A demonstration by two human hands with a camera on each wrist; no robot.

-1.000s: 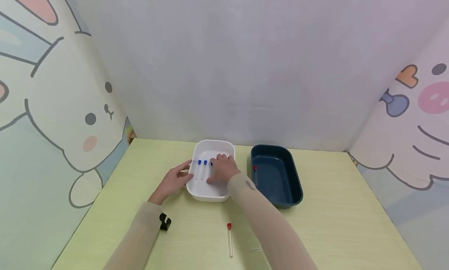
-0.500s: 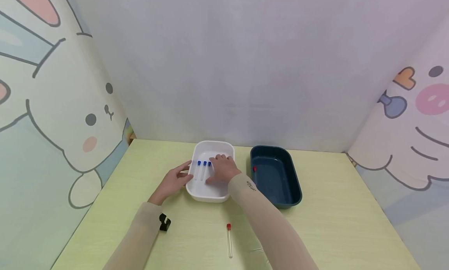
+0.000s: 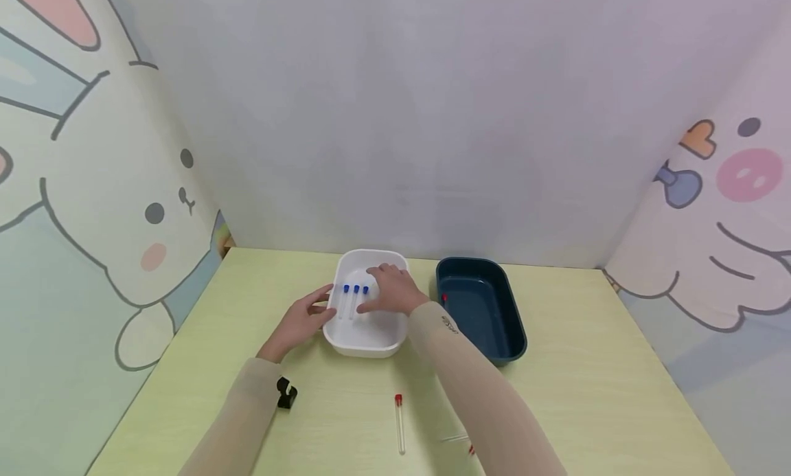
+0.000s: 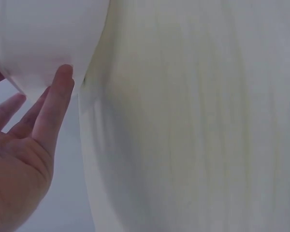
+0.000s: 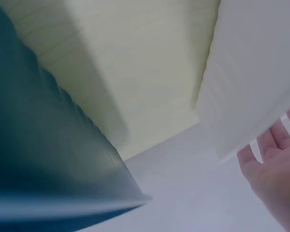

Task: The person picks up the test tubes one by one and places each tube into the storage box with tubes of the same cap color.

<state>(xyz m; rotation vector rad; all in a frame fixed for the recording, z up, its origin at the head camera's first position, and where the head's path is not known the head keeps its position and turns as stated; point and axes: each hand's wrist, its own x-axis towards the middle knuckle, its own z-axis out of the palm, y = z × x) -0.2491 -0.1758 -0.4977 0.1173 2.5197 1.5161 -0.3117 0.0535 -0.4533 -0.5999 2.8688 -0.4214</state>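
Observation:
My left hand [image 3: 303, 323] touches the left side of a white plastic tray [image 3: 364, 343] with extended fingers; the left wrist view shows its fingertips [image 4: 64, 72] against the tray's outer wall. Three clear test tubes with blue caps [image 3: 356, 290] lie side by side in the tray. Over its right half is my right hand [image 3: 395, 292], thumb and forefinger spread apart, just right of the third tube. Nothing shows between those fingers. In the right wrist view this hand [image 5: 278, 166] is partly cut off by the frame edge.
A dark blue tray [image 3: 485, 318] stands to the right, holding a red-capped tube [image 3: 444, 298]. Another red-capped tube [image 3: 399, 424] lies on the table [image 3: 593, 393]; more tubes [image 3: 455, 437] are partly hidden by the right sleeve. A black object [image 3: 287, 393] is beside the left sleeve.
My right thumb and forefinger have spread and come away from the third blue-capped tube, whose cap now shows fully. The left hand stays at the tray's side.

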